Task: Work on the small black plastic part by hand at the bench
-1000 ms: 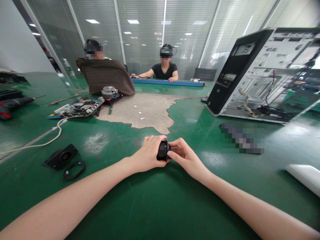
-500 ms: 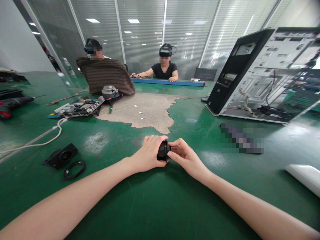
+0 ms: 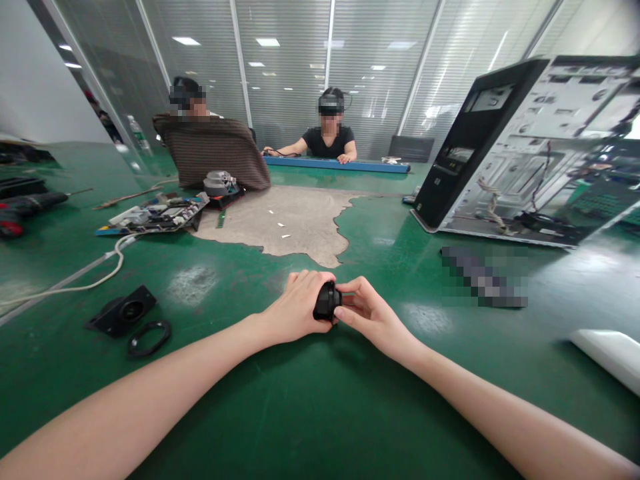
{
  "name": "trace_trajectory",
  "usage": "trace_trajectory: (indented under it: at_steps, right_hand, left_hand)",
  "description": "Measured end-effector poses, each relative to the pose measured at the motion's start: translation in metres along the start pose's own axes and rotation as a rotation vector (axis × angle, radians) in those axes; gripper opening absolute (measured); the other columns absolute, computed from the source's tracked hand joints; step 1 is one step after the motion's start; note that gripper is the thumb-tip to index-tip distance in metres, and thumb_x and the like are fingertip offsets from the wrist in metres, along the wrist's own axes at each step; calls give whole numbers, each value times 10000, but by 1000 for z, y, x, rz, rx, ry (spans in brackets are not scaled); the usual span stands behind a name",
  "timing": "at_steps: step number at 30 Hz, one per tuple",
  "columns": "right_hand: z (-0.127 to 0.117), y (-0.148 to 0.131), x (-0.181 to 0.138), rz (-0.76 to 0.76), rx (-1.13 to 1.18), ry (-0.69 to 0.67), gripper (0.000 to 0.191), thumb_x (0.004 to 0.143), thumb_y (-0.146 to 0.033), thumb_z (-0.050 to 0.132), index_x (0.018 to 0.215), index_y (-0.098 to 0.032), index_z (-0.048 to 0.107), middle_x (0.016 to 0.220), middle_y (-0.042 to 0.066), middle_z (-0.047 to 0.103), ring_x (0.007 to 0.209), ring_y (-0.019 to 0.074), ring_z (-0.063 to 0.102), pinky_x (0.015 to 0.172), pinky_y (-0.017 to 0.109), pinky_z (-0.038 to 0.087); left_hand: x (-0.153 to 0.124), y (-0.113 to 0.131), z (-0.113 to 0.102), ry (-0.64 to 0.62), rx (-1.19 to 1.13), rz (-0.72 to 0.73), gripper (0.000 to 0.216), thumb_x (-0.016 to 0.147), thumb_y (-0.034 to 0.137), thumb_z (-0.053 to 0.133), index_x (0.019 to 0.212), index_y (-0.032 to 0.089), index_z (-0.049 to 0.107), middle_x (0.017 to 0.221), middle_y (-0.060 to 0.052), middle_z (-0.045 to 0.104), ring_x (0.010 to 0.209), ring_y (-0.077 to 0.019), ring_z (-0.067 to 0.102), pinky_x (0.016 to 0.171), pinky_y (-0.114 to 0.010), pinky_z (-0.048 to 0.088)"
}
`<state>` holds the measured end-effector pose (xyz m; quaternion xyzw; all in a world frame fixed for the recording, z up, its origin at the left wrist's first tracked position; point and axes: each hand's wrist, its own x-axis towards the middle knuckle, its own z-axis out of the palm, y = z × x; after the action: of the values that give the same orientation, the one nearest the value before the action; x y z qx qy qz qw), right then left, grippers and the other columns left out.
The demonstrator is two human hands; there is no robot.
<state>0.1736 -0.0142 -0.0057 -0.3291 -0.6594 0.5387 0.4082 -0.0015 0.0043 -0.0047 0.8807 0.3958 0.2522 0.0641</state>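
A small black plastic housing point(image 3: 325, 302) with a stepped, rounded end is held just above the green table, in front of me. My left hand point(image 3: 295, 308) wraps around its left side, and the palm hides much of it. From the right, the thumb and fingers of my right hand point(image 3: 370, 313) pinch the rounded end. Over to the left lie a black square-flanged part point(image 3: 145, 301) with a round opening and a separate black ring point(image 3: 150, 339). Both rest on the table, apart from my hands.
An open computer case point(image 3: 480, 153) stands at the right, with a dark, partly blurred slab point(image 3: 483, 277) before it. A white object point(image 3: 607, 353) is at the right edge. Circuit boards point(image 3: 155, 215), a cable point(image 3: 117, 260) and a power drill point(image 3: 30, 208) lie left. Two people sit opposite.
The black housing has turned very slightly between my hands, and my right thumb has shifted a little. Everything else stays where it was.
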Motion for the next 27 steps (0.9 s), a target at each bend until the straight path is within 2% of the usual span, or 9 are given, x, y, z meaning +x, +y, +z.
trace_trajectory:
  at_steps: [3,8,13,19,23,27]
  right_hand:
    - [0,0,1,-2,-16,22,191,767,-253,577,900,-230,443,903,-3,534,845,135,571,765,311,492]
    - [0,0,2,17,-63,34,272,769,-231,567,1006,-231,432,988,27,523,906,153,556,799,332,485]
    - [-1,0,0,-14,-53,-8,228,756,-207,592,930,-233,447,940,-4,530,932,141,554,870,333,451]
    - [1,0,1,3,-5,18,173,787,-241,553,925,-225,450,893,0,533,832,128,571,740,293,499]
    - [1,0,2,32,-39,55,267,760,-250,579,990,-220,447,992,33,526,885,152,562,773,326,494]
    - [0,-1,1,15,-43,9,256,751,-240,593,966,-227,454,964,19,537,916,154,558,814,336,480]
  left_hand:
    - [0,0,0,5,-3,-1,541,634,309,624,1088,205,351,1007,-41,508,903,-228,455,785,-357,306]
    - [1,1,0,-1,-18,1,542,639,303,620,1097,206,345,1003,-36,511,897,-224,457,788,-358,305]
    - [0,1,-1,-4,-9,1,569,608,265,634,1094,202,344,995,-39,505,890,-224,451,779,-355,307]
    - [0,1,0,10,-9,-5,552,626,295,632,1092,203,350,982,-32,510,877,-219,455,778,-354,307]
    - [0,2,0,8,-12,-2,548,633,289,625,1097,207,347,987,-33,515,886,-223,459,782,-358,306]
    - [0,1,-1,1,-6,-5,563,613,271,630,1094,207,344,995,-40,515,885,-230,461,785,-366,310]
